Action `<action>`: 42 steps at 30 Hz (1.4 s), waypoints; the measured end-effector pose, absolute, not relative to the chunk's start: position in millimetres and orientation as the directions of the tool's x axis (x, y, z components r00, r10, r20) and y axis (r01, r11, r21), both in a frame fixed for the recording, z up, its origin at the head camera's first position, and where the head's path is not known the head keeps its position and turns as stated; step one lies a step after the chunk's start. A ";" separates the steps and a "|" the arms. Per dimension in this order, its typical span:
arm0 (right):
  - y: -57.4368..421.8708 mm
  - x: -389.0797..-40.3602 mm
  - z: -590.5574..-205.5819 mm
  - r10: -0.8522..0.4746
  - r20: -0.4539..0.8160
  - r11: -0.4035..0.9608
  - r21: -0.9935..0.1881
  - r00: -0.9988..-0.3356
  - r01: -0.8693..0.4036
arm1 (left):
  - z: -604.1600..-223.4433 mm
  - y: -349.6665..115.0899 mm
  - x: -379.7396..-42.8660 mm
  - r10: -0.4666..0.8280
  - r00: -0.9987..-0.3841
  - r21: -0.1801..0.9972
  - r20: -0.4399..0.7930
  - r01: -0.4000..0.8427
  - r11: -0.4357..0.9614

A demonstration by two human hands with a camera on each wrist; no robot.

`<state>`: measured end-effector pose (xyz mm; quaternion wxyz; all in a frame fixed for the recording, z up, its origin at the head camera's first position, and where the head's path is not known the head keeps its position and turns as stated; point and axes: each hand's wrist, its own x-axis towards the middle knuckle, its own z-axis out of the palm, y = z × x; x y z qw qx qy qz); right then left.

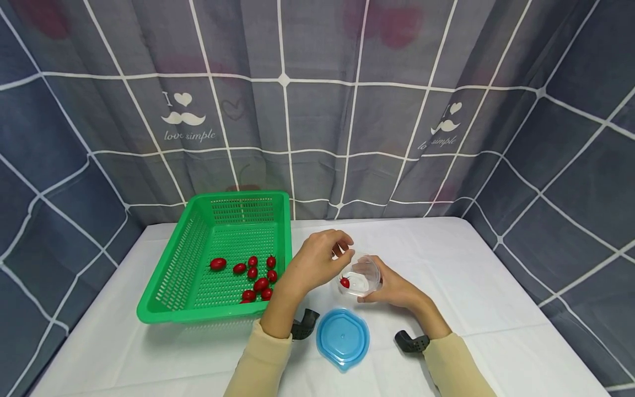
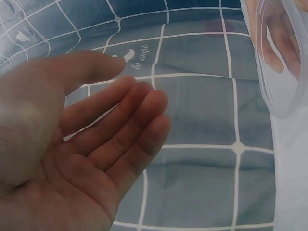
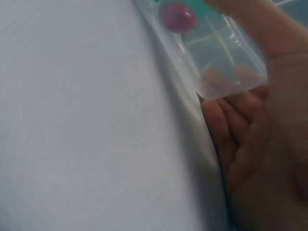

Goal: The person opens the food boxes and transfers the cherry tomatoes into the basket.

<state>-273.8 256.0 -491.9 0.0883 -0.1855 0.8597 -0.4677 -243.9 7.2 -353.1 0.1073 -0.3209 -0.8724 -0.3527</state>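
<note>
My right hand [image 1: 394,286] grips a clear plastic container [image 1: 364,273], tilted with its mouth toward the left. Inside it lies one red cherry tomato [image 1: 344,282], which also shows through the clear wall in the right wrist view [image 3: 177,17]. Just above the container's mouth hovers my left hand [image 1: 317,259], with nothing in its loosely bent fingers; the left wrist view shows the bare palm [image 2: 77,187]. To the left stands a green plastic basket [image 1: 163,281] with several cherry tomatoes [image 1: 260,284], mostly gathered at its right side.
A blue lid [image 1: 343,337] lies on the white tablecloth [image 1: 441,259] between the forearms, near the front. Grey checked curtains [image 1: 317,121] rise behind the table and along both sides. Black wrist mounts [image 1: 412,342] stick out beside each sleeve.
</note>
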 end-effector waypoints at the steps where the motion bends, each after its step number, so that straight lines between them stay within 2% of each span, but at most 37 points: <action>1: 256.0 -273.6 -491.7 -0.399 0.020 0.497 -0.836 -0.917 -0.235 | -353.5 7.2 -244.4 0.484 -0.772 0.547 0.412 0.635 0.546; 9: 256.5 -273.6 -492.0 -0.394 0.009 0.503 -0.835 -0.919 -0.224 | -360.6 10.5 -248.5 0.497 -0.775 0.549 0.391 0.630 0.550; 19: 257.3 -272.0 -490.8 -0.377 0.002 0.513 -0.832 -0.926 -0.211 | -386.4 30.5 -256.9 0.525 -0.817 0.567 0.240 0.557 0.607; 35: 258.2 -272.9 -489.9 -0.417 0.038 0.471 -0.846 -0.908 -0.251 | -423.6 54.8 -258.9 0.546 -0.820 0.401 0.169 0.564 0.722; 42: 259.4 -272.8 -491.3 -0.421 0.058 0.466 -0.842 -0.905 -0.271 | -432.5 62.3 -256.4 0.525 -0.827 0.346 0.201 0.561 0.752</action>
